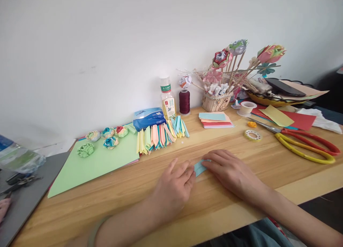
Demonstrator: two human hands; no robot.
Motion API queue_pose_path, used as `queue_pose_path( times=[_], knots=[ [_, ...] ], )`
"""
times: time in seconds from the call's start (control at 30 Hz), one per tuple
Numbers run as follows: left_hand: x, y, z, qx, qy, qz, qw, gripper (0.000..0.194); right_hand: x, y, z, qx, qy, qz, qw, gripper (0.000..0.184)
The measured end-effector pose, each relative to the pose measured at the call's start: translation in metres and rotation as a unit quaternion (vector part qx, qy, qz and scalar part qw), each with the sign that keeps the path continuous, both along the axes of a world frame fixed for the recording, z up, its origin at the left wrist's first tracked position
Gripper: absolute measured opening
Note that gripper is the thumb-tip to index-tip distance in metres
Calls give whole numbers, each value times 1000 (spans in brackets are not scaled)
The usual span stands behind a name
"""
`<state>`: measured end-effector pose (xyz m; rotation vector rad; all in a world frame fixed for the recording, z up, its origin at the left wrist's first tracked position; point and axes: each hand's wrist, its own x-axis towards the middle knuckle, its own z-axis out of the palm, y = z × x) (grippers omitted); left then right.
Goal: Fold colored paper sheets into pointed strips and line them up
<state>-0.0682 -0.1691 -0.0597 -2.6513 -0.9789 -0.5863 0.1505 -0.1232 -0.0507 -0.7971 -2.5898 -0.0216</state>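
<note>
A small piece of light blue paper (199, 168) with a crease along it lies on the wooden table (128, 190). My left hand (175, 184) is closed on its left end, fingers bent against the paper and the index finger a little raised. At the paper's right end, my right hand (230, 168) bends over with its fingertips pressed on it. Both ends are partly hidden beneath the fingers. Beyond the hands stand rows of folded paper strips (155, 137) in yellow, green, pink and blue. A stack of cut paper pieces (215, 120) lies behind my right hand.
Left, several folded paper flowers (110, 142) rest on green paper sheets (93, 168). Along the wall are a tissue pack (149, 118), a bottle (168, 100), a thread spool (184, 102) and a basket (216, 102) of stemmed flowers. Scissors (302, 140) and a tape roll (252, 135) lie right.
</note>
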Motion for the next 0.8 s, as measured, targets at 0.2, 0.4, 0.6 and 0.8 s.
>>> queue_pose_path(
  times=[0.2, 0.4, 0.6, 0.8],
  knots=[
    [6, -11, 9, -19, 67, 44, 997, 43, -3, -25, -2, -41, -99, 61, 992, 64],
    [3, -13, 13, -15, 150, 47, 987, 42, 16, -12, 0, -122, -146, 69, 979, 62],
    [-1, -12, 14, -62, 129, 40, 989, 39, 26, -5, 7, -156, -118, 37, 980, 56],
    [-3, -4, 26, -130, 37, 52, 989, 27, 22, -1, 10, -128, -89, 37, 987, 45]
  ],
)
